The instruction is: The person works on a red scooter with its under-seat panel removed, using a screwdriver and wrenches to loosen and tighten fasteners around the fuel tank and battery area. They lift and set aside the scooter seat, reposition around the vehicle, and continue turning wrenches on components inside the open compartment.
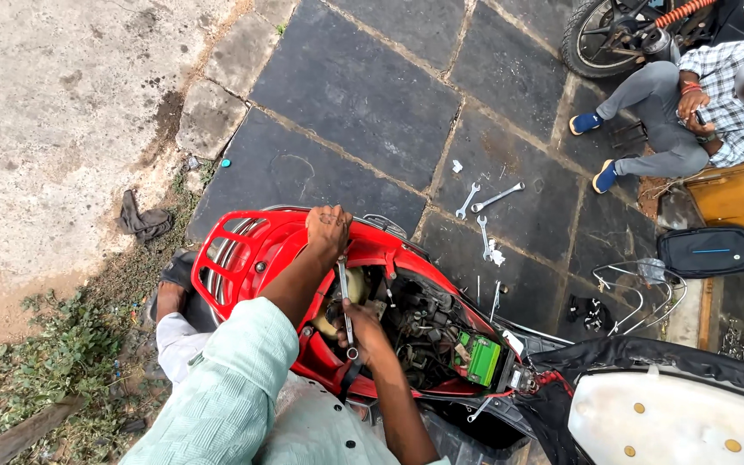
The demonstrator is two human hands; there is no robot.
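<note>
R hand (363,331) grip closed on spanner (346,310); L hand (327,228) on red scooter (282,241)

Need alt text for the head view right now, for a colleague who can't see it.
Seen from above, a person leans over a red scooter with its seat lifted; the left hand rests on the rear bodywork, the right hand holds a wrench in the open engine bay. A green battery sits inside, spanners lie on the stone paving, and another person sits nearby.
</note>
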